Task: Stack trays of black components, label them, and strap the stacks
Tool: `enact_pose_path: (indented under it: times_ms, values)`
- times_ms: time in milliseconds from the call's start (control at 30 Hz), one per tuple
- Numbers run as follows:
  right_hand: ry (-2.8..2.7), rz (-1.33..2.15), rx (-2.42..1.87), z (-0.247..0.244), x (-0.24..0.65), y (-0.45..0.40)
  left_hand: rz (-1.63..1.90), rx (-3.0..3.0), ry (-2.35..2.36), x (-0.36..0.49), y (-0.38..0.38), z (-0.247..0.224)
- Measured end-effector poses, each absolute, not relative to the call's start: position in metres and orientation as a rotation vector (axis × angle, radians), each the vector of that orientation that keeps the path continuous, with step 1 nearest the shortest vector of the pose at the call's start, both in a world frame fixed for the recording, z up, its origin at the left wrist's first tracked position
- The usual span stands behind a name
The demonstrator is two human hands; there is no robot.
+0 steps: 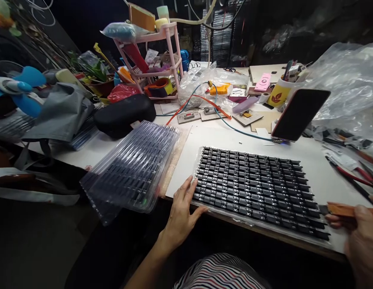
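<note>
A clear plastic tray point(243, 221) full of small black parts in rows point(252, 184) lies along the front edge of the white table. My left hand point(182, 208) rests on the tray's left front corner, its fingers apart and holding nothing. At the right edge of the view, my right hand point(365, 230) is closed round an orange-brown handle point(343, 209). The handle's grey tip meets the right side of the tray, beside the ends of the rows. Part of my right hand is blurred and cut off by the frame.
Stacked clear trays point(129, 168) overhang the table's front edge at left. Behind them sit a black case point(124, 114) and a pink shelf point(171, 52). A propped phone point(301, 114) with a blue cable, pliers point(355, 180) and plastic bags point(351, 84) are at right.
</note>
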State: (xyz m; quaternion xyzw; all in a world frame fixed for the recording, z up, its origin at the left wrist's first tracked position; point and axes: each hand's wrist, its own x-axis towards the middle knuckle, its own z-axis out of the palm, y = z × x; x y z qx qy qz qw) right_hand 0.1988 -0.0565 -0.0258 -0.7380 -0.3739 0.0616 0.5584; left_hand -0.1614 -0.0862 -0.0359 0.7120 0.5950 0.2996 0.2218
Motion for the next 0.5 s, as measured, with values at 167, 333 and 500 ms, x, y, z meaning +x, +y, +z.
enact_pose_path:
  times_ms: [167, 333, 500]
  values:
    - [-0.802, 0.261, -1.72, -0.021, 0.198, -0.054, 0.694, 2.133, 1.697, -0.155, -0.087, -0.045]
    - [-0.806, 0.277, -1.747, -0.022, 0.199, -0.057, 0.613, 2.24, 1.745, -0.15, -0.088, -0.052]
    - [-0.803, 0.306, -1.719, -0.025, 0.202, -0.058, 0.603, 2.254, 1.762, -0.147, -0.089, -0.051]
